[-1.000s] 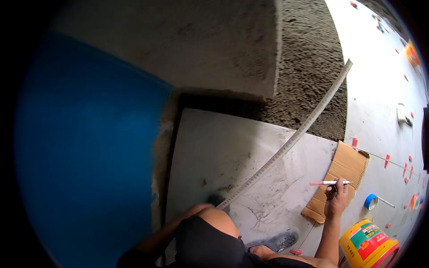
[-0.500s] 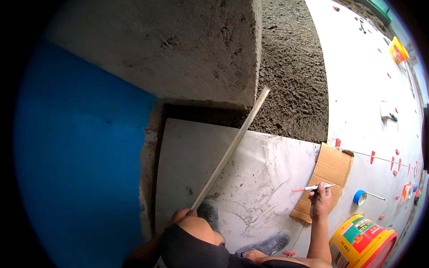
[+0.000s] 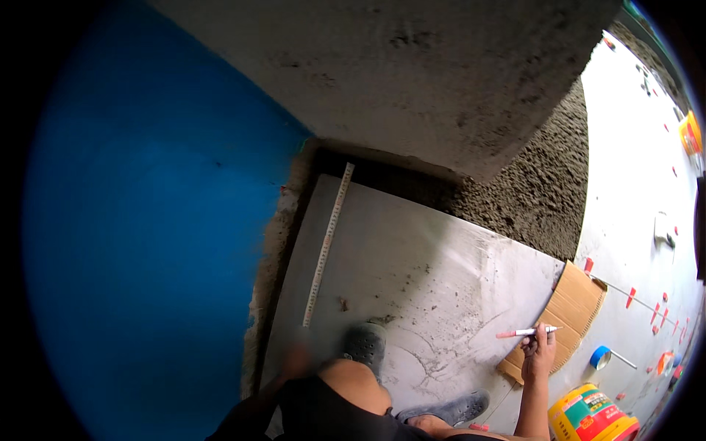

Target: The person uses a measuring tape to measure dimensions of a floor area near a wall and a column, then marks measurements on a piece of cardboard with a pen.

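Observation:
My left hand (image 3: 296, 361) is smeared by motion beside my knee, at the near end of an extended tape measure (image 3: 327, 246). Its pale, marked blade runs forward over the grey tile (image 3: 419, 257), and its far tip reaches the dark gap at the tile's back edge. The tape's case cannot be made out. On the right, my right hand (image 3: 539, 356) is closed round a slim white marker pen (image 3: 528, 332) with a pinkish end. That hand is over the edge of a piece of brown cardboard (image 3: 577, 298).
A blue wall (image 3: 154, 235) rises at left, a rough cement block (image 3: 412, 81) ahead. Wet mortar (image 3: 544, 184) lies beyond the tile. At right are a blue tape roll (image 3: 601, 357), a yellow bucket (image 3: 592, 415) and red tile wedges (image 3: 631, 298). My shoes (image 3: 365, 347) stand on the tile.
The tape's far end has swung left, from the mortar beside the block to the tile's back left corner. My view has turned left. The pen stays in my right hand.

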Motion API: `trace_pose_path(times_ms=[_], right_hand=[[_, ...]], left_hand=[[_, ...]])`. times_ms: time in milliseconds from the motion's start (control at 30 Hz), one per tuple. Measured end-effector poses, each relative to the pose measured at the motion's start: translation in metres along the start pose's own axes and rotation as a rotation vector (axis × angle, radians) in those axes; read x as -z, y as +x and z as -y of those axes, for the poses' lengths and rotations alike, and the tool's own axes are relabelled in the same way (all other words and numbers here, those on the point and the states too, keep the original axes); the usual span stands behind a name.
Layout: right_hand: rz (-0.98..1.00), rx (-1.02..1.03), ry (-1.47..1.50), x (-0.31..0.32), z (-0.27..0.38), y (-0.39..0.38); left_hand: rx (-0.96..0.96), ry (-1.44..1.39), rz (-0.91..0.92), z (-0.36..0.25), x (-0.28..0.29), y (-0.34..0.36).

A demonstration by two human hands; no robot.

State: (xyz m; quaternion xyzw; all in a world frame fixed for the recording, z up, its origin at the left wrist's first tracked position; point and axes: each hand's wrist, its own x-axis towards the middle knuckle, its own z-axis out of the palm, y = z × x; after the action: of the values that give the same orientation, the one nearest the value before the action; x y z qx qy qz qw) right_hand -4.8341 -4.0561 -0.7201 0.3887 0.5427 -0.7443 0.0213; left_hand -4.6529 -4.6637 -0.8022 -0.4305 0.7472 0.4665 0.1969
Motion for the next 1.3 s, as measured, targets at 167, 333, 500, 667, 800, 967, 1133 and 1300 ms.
trace_pose_path(times_ms=[167,333,500,667,800,967,1133,1300], right_hand=[[-0.029,0.000,-0.051,0.004,-0.001,-0.010],[-0.047,-0.036,-0.075,0.014,-0.011,-0.019],[-0.048,-0.067,-0.078,0.008,-0.016,-0.024],[-0.050,-0.072,-0.076,-0.001,-0.010,-0.029],[-0.037,-0.067,-0.060,0.004,-0.019,-0.027],[-0.049,-0.091,-0.090,0.003,-0.021,-0.030],[-0.075,-0.088,-0.105,0.001,-0.018,-0.033],[-0.074,-0.092,-0.105,0.000,-0.018,-0.034]], left_hand=[[-0.541,0.214,-0.075,-0.039,-0.024,0.003],[-0.176,-0.104,0.005,-0.038,-0.014,0.019],[-0.196,0.233,-0.019,0.000,-0.003,0.050],[-0.290,-0.005,-0.117,-0.013,-0.010,0.063],[-0.505,0.404,-0.407,-0.054,-0.024,0.059],[-0.481,0.625,-0.429,-0.108,-0.005,0.046],[-0.159,0.927,-0.297,-0.144,0.003,0.039],[-0.264,0.942,-0.353,-0.141,0.004,0.038]])
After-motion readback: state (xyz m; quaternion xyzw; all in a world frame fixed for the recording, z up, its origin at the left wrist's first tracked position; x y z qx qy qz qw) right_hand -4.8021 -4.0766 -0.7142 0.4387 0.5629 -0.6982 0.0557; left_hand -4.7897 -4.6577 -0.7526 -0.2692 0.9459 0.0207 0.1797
